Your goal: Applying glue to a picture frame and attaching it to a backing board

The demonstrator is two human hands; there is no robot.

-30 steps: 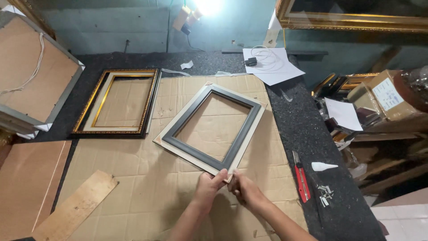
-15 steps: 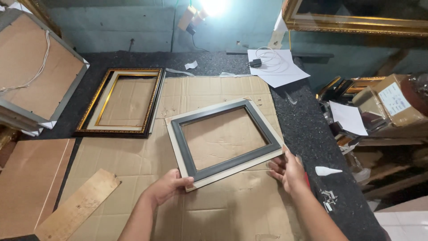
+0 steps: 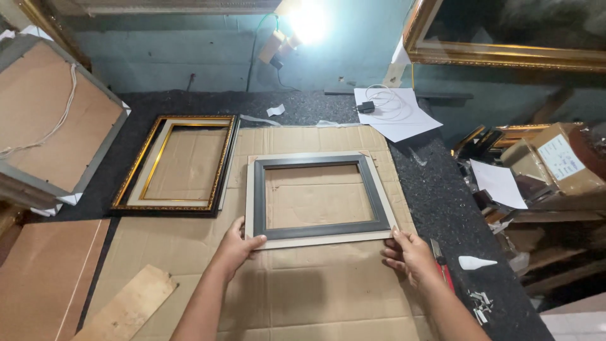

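While the grey frame lies flat on the cardboard in the middle of the counter, both hands hold it at its near corners. The left hand grips the near left corner, with the thumb on top of the pale outer edge and the fingers under or beside it. The right hand grasps the near right corner, its fingers curled against the edge. The frame sits square to the person, its long sides running left to right, and the cardboard shows through its opening.

Just left of it, close but apart, lies a gold frame, partly on the cardboard and partly on the dark counter. A loose wood board rests at the near left. Near the right hand, a red tool lies on the counter, and a small white cone is beside it. Farther back, white paper carries a coil of thin wire.
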